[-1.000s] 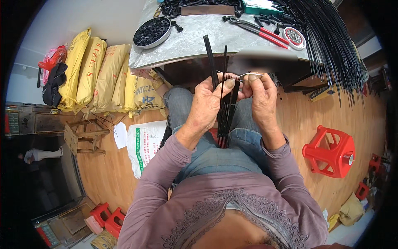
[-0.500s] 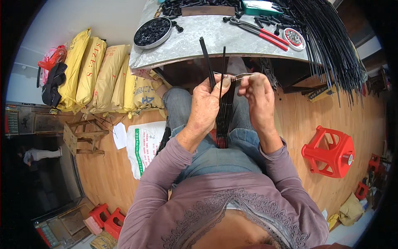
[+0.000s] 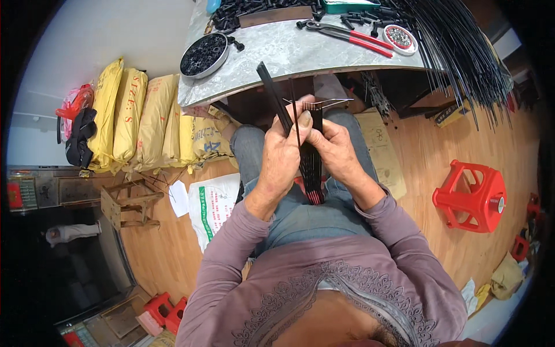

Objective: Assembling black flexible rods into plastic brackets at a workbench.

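Above my lap stands a fan-like bundle of thin black ribs (image 3: 310, 168), which look like umbrella ribs. My left hand (image 3: 278, 155) is closed round its upper part, with a thicker black rod (image 3: 267, 81) and a thin dark rod (image 3: 293, 95) sticking up past the thumb. My right hand (image 3: 338, 151) is closed on the bundle's right side, thumb and fingers pressed close to the left thumb. A thin silvery wire (image 3: 335, 102) crosses the rib tops, its free ends pointing right, clear of the right fingers. Fingers hide part of the ribs.
Ahead, the marbled table (image 3: 260, 63) bears a dish of black rings (image 3: 203, 56), red-handled pliers (image 3: 355, 40), a round dish of small parts (image 3: 400, 39) and long black rods (image 3: 462, 63) overhanging its right edge. A red stool (image 3: 471, 196) stands right; yellow sacks (image 3: 132, 115) lean left.
My right hand has let go of the wire, moved down and left, and closed on the rib bundle. The rods in my left hand lean further left.
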Motion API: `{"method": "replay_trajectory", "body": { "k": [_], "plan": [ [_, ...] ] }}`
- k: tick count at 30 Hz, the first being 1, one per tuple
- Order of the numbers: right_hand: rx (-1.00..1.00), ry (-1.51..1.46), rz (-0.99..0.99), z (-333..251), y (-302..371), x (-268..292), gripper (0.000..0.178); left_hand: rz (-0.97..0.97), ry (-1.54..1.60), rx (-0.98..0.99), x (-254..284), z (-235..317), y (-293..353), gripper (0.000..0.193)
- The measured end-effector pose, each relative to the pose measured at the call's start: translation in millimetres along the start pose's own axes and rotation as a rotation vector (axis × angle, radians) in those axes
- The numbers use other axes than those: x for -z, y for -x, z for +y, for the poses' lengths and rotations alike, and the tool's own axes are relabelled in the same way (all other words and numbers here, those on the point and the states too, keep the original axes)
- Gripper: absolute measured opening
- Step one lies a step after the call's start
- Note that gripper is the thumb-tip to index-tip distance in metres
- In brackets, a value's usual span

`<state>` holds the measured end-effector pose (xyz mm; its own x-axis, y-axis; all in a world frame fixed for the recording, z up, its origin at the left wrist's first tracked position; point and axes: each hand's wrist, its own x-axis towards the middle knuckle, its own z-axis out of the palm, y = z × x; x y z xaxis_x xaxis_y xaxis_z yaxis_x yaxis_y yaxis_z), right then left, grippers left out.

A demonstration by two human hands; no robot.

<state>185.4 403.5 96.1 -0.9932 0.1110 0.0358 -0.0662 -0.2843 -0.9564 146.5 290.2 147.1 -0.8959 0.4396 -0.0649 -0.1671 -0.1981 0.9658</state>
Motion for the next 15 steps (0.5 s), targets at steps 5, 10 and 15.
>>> {"method": "replay_trajectory", "body": {
  "k": [5, 10, 15],
  "plan": [
    [-0.111, -0.342, 0.022, -9.6, -2.3, -4.2, 0.020, 0.153, 0.014, -0.226, -8.0, 0.3, 13.6, 0.049],
    [-0.135, -0.209, -0.004, -3.7, -1.6, 4.0, 0.024, 0.100, -0.011, -0.386, -1.6, -32.4, 16.9, 0.062],
    [-0.161, -0.276, 0.036, -3.1, -6.7, 3.8, 0.016, -0.111, 0.406, -0.407, -18.1, -12.6, 22.7, 0.069]
  ]
}}
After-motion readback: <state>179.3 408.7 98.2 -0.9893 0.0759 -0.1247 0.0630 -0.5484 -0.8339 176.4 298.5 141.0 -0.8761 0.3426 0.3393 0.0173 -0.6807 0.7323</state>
